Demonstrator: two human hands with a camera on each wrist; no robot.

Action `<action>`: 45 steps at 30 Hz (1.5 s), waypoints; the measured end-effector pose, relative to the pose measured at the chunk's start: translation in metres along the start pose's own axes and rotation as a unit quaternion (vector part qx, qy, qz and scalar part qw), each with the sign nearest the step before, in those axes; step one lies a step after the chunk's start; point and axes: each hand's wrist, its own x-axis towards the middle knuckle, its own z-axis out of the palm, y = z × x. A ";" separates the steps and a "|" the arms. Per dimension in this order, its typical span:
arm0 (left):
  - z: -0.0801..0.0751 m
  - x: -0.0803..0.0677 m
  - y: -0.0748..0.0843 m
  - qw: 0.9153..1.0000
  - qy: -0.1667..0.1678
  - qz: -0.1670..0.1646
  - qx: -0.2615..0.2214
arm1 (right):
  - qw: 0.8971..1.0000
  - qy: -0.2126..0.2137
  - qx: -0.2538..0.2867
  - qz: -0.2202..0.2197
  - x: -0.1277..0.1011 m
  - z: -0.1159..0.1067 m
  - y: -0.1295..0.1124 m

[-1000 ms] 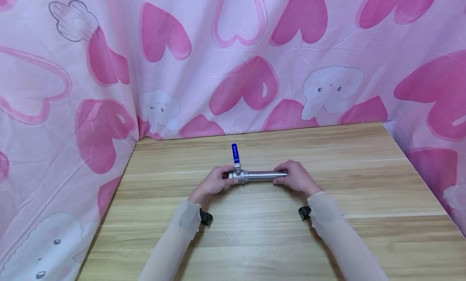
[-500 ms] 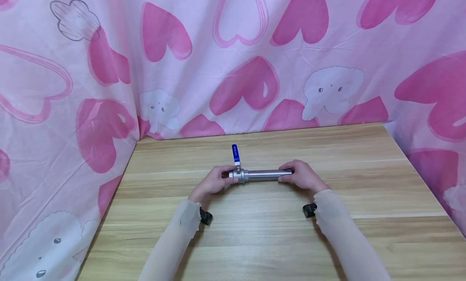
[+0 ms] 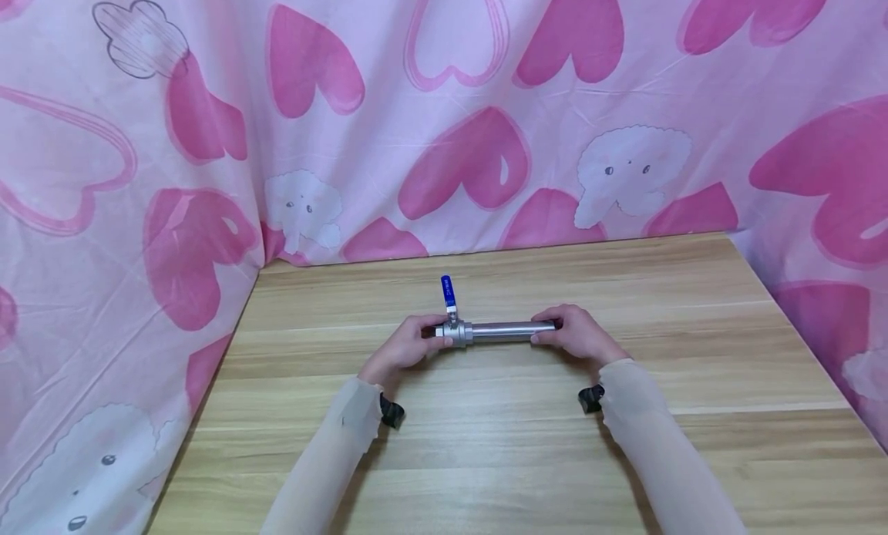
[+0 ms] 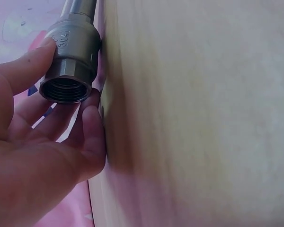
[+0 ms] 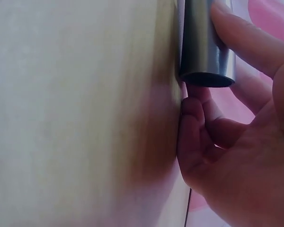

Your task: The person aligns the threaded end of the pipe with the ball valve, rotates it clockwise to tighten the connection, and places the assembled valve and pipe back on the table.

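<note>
A steel ball valve (image 3: 454, 334) with a blue lever handle (image 3: 448, 292) lies at mid-table, joined at its right side to a smooth steel pipe (image 3: 502, 331). My left hand (image 3: 408, 344) grips the valve body, thumb on the near side and fingers behind. In the left wrist view the valve's threaded open end (image 4: 65, 90) faces the palm. The pipe's far right end is held by my right hand (image 3: 577, 336), thumb in front. Its hollow end (image 5: 208, 79) shows in the right wrist view, close above the curled lower fingers. The lever points away from me.
The wood-grain table (image 3: 486, 450) lies under both forearms. A pink curtain (image 3: 388, 134) with hearts rises along its back and both sides. Black wrist straps (image 3: 591, 398) sit at the sleeve cuffs.
My right hand has slid a little to the right along the pipe, so more of the pipe shows. The left hand stays on the valve, almost unmoved.
</note>
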 end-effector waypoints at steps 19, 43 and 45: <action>-0.002 0.005 0.004 1.000 0.000 0.012 0.006 | 1.000 0.004 0.009 -0.001 0.002 -0.003 0.002; -0.003 0.006 -0.001 1.000 -0.014 0.001 -0.009 | 0.999 0.016 0.026 0.007 0.005 0.005 0.007; -0.002 0.006 -0.002 1.000 -0.012 -0.001 -0.012 | 0.999 0.020 0.027 0.006 0.004 0.005 0.006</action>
